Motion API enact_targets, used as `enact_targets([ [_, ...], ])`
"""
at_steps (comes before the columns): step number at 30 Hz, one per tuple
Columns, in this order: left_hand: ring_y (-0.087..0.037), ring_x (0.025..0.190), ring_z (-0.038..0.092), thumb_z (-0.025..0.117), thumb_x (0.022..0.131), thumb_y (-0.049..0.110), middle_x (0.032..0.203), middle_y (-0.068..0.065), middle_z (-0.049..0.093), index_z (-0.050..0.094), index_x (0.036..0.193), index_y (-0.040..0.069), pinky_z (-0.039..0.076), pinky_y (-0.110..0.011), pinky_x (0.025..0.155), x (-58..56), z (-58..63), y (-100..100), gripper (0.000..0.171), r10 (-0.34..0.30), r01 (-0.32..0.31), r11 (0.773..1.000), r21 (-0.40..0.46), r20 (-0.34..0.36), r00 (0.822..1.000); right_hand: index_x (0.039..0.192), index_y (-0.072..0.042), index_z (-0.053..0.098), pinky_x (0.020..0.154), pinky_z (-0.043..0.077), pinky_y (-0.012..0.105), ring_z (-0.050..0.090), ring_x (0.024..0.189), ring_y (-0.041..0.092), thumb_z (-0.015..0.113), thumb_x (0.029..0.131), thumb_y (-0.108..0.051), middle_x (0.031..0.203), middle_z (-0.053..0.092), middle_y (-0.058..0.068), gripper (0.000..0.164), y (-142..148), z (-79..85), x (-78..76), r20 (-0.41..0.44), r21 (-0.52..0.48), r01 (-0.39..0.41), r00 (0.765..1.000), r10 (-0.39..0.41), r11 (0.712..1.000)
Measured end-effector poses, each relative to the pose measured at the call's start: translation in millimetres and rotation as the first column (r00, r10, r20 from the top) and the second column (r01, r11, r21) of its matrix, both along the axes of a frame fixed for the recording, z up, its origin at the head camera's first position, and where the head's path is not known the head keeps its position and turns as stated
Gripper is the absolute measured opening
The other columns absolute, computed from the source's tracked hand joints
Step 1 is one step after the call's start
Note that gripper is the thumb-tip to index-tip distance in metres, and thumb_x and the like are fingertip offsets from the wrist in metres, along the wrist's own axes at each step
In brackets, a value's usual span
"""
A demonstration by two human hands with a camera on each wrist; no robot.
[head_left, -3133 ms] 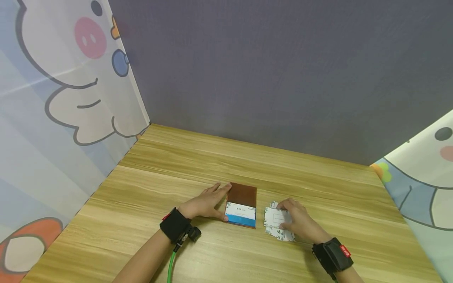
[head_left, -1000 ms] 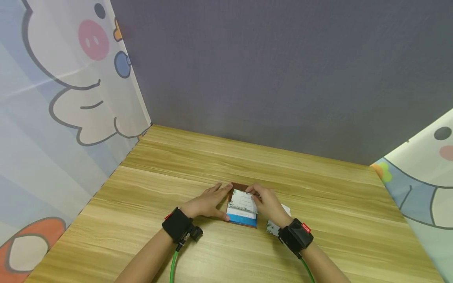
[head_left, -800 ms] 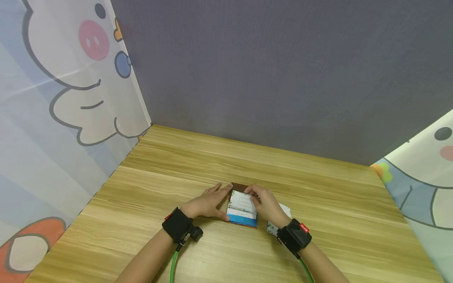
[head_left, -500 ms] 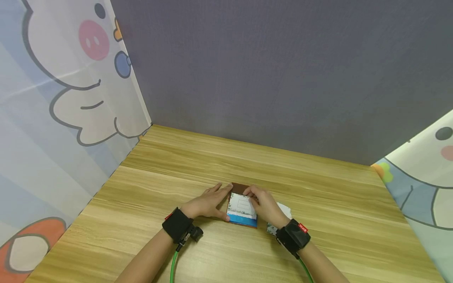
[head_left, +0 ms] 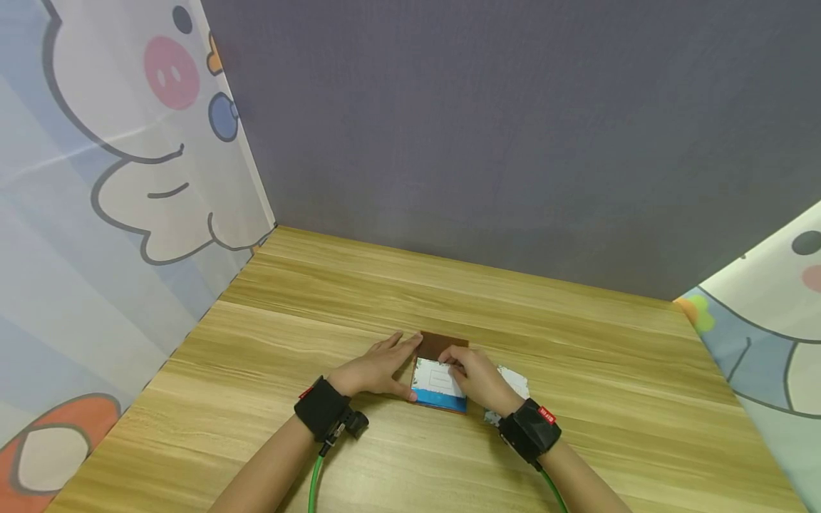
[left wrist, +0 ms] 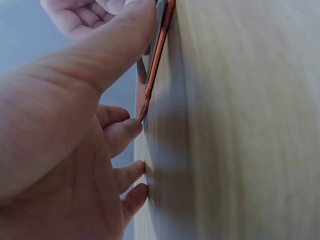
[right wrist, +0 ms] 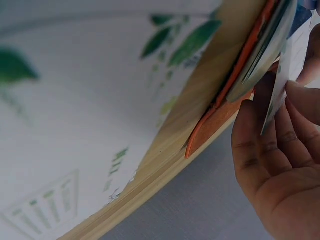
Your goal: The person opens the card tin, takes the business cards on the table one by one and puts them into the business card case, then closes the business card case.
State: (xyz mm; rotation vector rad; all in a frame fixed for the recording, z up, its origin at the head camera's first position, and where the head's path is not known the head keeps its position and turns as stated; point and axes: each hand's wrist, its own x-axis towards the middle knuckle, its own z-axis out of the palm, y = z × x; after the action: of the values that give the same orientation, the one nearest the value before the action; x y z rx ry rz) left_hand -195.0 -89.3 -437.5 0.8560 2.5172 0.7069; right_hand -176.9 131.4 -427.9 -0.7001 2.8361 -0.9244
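A brown card holder with a blue band across its near end lies flat on the table. My left hand rests at its left side, thumb and fingertips spread along the edge; the left wrist view shows the thumb against the holder's side. My right hand pinches a white leaf-printed card by its far right part. Its near end meets the blue band, and how deep it goes is hidden. In the right wrist view the card stands tilted between thumb and fingers.
More white leaf-printed cards lie to the right of the holder, partly under my right forearm and wrist strap. A grey panel rises behind the wooden table. Green cables trail from the wrist cameras.
My right hand has brought a card from the right-hand cards onto the holder, then slid it toward me, so more brown shows above it. My left hand has stayed in place.
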Motion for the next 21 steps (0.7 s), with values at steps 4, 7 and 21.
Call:
enact_targets([
  [4,-0.033,0.142,0.001,0.069,0.076,0.046,0.153,-0.005,0.020,0.009,0.149,0.012,0.011,-0.054,0.111,0.6,1.8,0.2,0.100,0.003,-0.003,1.000,0.005,0.010,1.000,0.098,-0.006,0.064,0.064,0.048,0.023,0.060,0.081,0.012,0.058,0.084,0.005,0.095,0.065,0.006,0.019,0.0,-0.2,0.5,-0.007,0.020,-0.014,1.000,0.015,1.000],
  [7,-0.033,0.142,0.002,0.069,0.076,0.046,0.152,-0.005,0.020,0.009,0.148,0.011,0.011,-0.055,0.111,1.1,2.4,0.5,0.099,0.002,-0.002,1.000,0.006,0.010,1.000,0.097,-0.005,0.065,0.065,0.047,0.022,0.058,0.081,0.012,0.058,0.084,0.004,0.094,0.063,0.004,0.018,0.5,-0.7,1.2,-0.003,0.032,-0.032,0.999,0.032,0.999],
  [21,-0.032,0.142,0.001,0.068,0.077,0.046,0.154,-0.005,0.015,0.009,0.149,0.013,0.011,-0.055,0.111,0.7,1.8,1.3,0.099,0.000,0.000,1.000,-0.001,0.011,1.000,0.100,-0.005,0.068,0.063,0.044,0.019,0.051,0.076,0.010,0.060,0.085,-0.001,0.087,0.055,0.001,0.018,4.8,-3.6,4.3,-0.033,0.072,-0.121,0.992,0.123,0.990],
])
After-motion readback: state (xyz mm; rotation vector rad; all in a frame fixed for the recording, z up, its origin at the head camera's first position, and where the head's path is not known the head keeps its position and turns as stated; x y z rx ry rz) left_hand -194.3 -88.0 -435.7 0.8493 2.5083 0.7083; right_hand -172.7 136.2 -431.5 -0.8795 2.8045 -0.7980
